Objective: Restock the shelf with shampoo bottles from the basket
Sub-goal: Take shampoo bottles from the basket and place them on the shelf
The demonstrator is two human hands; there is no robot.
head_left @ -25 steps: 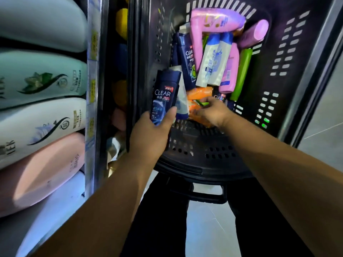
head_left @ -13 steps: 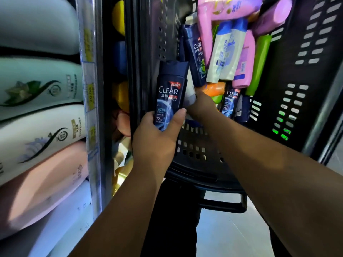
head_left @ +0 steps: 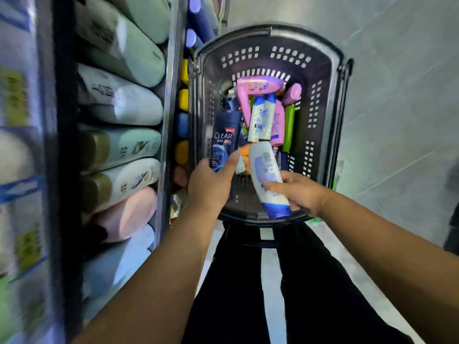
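Over the near end of the basket (head_left: 270, 31), two shampoo bottles are being held by hands set apart. A dark blue bottle (head_left: 224, 137) is being gripped in the left hand (head_left: 211, 187), cap pointing toward the far wall. A white bottle (head_left: 264, 167) is being pinched in the right hand (head_left: 298, 192), blue cap toward the near rim. The shelf (head_left: 170, 115) is standing just left of the basket, likely putting the left hand nearer. More bottles (head_left: 258, 117) are lying heaped inside.
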